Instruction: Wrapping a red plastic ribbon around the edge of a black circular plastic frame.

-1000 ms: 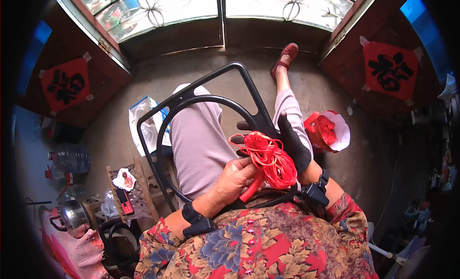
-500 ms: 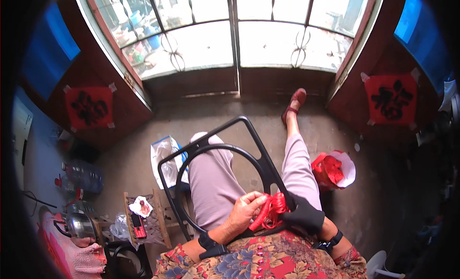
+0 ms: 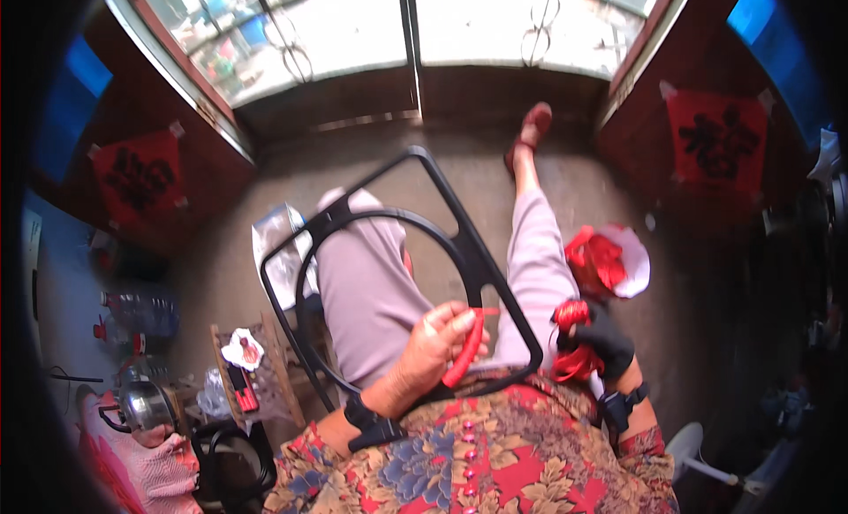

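A black frame, square outside with a round opening, lies tilted across my lap. My left hand, bare, is closed with thumb and fingers pinching a curved red strip above the frame's near side. A thin red end pokes out to the right past the fingertips. In a black glove, my right hand is out by my right thigh, closed around a bundle of shiny red ribbon. Part of the bundle is hidden by the glove.
A red bag with a white lining stands right of my leg. At left are a low wooden stool with a red phone, a plastic bag, a kettle and bottles. Glazed doors stand ahead.
My right hand has moved right, away from my left, carrying the red ribbon bundle off the frame. My left hand keeps the red strip. The whole view has shifted a little.
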{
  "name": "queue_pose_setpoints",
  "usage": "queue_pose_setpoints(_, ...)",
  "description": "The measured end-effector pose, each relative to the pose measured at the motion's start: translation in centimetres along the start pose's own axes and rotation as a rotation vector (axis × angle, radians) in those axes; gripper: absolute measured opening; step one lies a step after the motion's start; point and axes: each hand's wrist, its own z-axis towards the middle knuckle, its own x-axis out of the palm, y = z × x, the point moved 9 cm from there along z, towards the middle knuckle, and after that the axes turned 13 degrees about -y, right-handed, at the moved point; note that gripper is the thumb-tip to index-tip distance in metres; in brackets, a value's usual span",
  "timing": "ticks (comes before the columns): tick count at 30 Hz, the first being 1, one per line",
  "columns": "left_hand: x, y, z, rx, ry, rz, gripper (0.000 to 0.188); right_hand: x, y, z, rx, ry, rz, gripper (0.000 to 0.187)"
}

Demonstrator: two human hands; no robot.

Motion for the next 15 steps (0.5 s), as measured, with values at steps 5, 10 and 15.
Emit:
queue_pose_setpoints(5,0.6,-0.2,0.4,-0.055,0.019,-0.129,0.018,-0.2,-0.6,0.0,0.014,-0.154,-0.117,0.025)
queue_pose_setpoints(10,0.0,0.3,0.4,-0.046,-0.043,-0.090,0.014,-2.1,2.3,-1.0,-0.572,-0.479,-1.071,0.033)
queue_pose_setpoints(15,-0.4,0.2,0.3,-0.042,-0.088,-0.074,0.015,-3.5,-0.9,-0.5,-0.118,-0.249,-0.028,0.047)
